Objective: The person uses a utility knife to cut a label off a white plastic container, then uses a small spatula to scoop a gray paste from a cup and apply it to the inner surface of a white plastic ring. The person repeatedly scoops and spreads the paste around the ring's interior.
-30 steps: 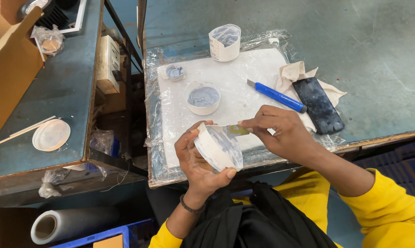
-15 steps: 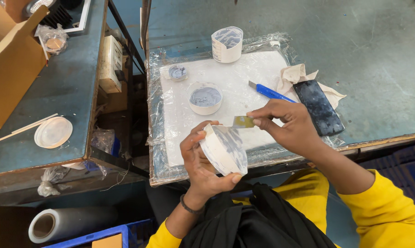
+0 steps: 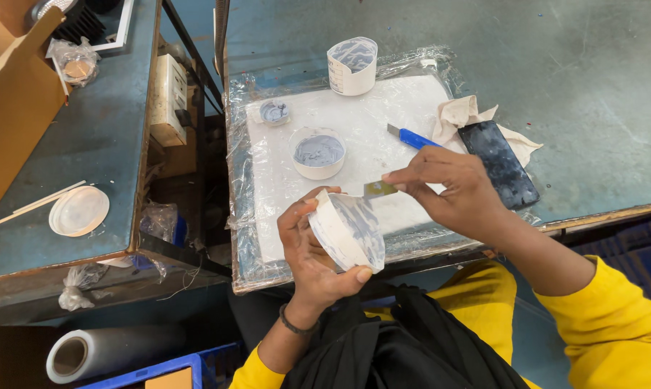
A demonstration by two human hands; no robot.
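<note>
Tilted toward the person, the white cup (image 3: 347,230) sits gripped in the left hand (image 3: 312,248), exposing its smeared inside. Right hand (image 3: 451,191) pinches a small scraper (image 3: 378,189) just beside the cup's rim.

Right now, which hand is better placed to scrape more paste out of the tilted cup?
Right, probably. The right hand pinches the small blade with its tip just beside the cup, while the left hand is fully occupied gripping that cup.

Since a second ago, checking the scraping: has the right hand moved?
Yes. The right hand with its small blade has lifted off the held white container, up toward the blue-handled knife.
</note>
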